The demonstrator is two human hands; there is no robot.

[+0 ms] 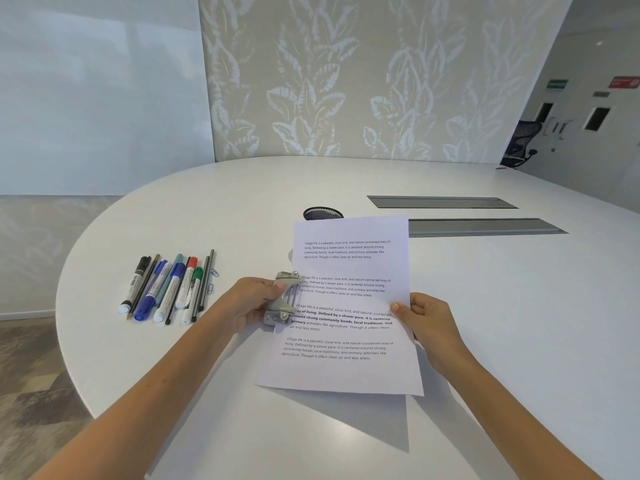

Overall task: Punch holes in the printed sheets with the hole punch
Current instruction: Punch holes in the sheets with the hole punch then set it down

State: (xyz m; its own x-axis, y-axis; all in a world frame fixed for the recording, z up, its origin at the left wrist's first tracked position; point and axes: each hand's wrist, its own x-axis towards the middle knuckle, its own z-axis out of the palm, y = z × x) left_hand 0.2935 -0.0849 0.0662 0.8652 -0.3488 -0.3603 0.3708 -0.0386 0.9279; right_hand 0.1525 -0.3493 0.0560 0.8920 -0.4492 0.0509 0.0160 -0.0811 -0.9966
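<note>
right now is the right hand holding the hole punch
No, the right hand pinches the sheet's right edge, while the left hand holds the hole punch.

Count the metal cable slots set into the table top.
2. The far cable slot lies beyond the printed sheet; the near cable slot runs rightward from behind the sheet's top right corner, its left end hidden.

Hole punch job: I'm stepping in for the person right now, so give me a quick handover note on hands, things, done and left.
Left hand grips the hole punch on the table. Right hand pinches the right edge of the printed sheets, their left edge slid into the punch. No holes visible yet. Left: press the lever, then withdraw the sheets.
</note>
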